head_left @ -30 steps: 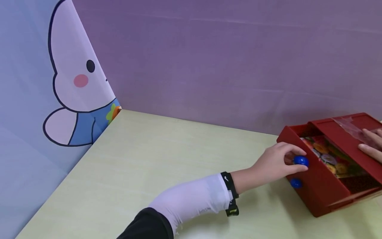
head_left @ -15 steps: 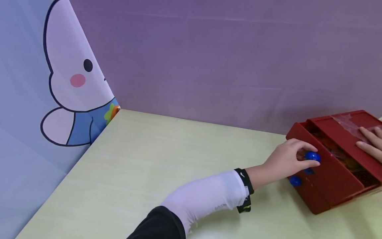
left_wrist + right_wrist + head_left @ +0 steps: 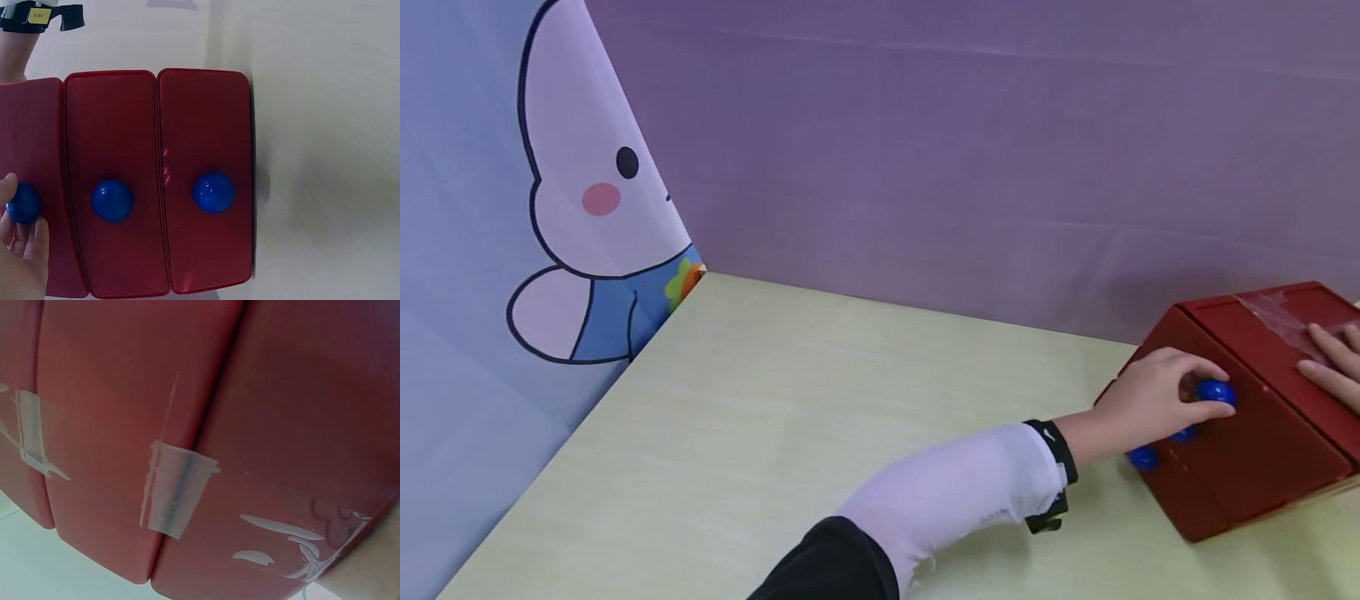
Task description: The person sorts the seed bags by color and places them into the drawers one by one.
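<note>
At the right of the head view stands a red box with several drawers and round blue knobs. My left hand pinches the top blue knob between thumb and fingers. The top drawer now sits flush with the box. Below it, the middle knob and the lowest knob show fully in the left wrist view, untouched. My right hand lies with extended fingers on the box's top, partly cut off by the frame edge.
Clear tape spans a seam on the red box. The pale table stretches out to the left. A purple backdrop hangs behind, and a blue sheet with a cartoon rabbit borders the left.
My left hand has moved right with the top knob, and the top drawer has slid in from partly open to flush, covering the colourful packet inside. My right hand has stayed on the box.
</note>
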Tool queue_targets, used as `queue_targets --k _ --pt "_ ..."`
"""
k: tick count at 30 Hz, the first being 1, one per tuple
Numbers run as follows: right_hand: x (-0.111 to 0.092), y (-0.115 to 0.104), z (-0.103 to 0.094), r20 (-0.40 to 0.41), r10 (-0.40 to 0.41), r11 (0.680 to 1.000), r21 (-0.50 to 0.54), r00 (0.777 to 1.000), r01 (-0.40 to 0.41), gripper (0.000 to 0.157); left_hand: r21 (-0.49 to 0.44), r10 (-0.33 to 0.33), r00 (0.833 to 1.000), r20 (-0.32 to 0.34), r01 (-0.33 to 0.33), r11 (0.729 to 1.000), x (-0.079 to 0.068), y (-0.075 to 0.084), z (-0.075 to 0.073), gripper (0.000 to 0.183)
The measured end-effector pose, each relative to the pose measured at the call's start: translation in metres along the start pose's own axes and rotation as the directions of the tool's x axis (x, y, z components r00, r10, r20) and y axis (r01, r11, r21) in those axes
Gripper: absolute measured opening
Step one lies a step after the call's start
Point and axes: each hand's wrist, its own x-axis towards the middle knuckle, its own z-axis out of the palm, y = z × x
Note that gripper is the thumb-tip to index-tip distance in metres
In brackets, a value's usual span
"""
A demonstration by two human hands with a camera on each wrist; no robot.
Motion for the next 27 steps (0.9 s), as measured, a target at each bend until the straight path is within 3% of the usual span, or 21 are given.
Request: queue_targets --k 5,10,18,27 --pt "0.0016 -0.0053 -0.0038 0.016 0.026 1.000 0.000 1.000 -0.026 0.125 0.014 -0.008 1.000 0.016 0.008 1.000 0.0046 0.0017 0.0013 0.038" --pt "0.0025 -0.0024 -0.0036 0.010 -0.008 1.000 0.017 1.000 0.008 0.113 0.001 -0.005 1.000 0.002 0.005 1.000 0.0063 0.0016 0.0033 0.038" --pt "-0.0029 -0.0053 -0.0065 0.031 0.021 1.000 -0.023 0.999 -0.020 0.128 0.089 0.060 0.998 -0.007 -0.059 0.994 0.0034 0.0057 0.0073 0.039" --pt "-0.0003 -0.0036 -0.0056 0.022 0.000 1.000 0.001 1.000 0.000 0.121 0.118 0.076 0.996 0.044 -0.081 0.990 0.0040 0.0026 0.0023 0.040"
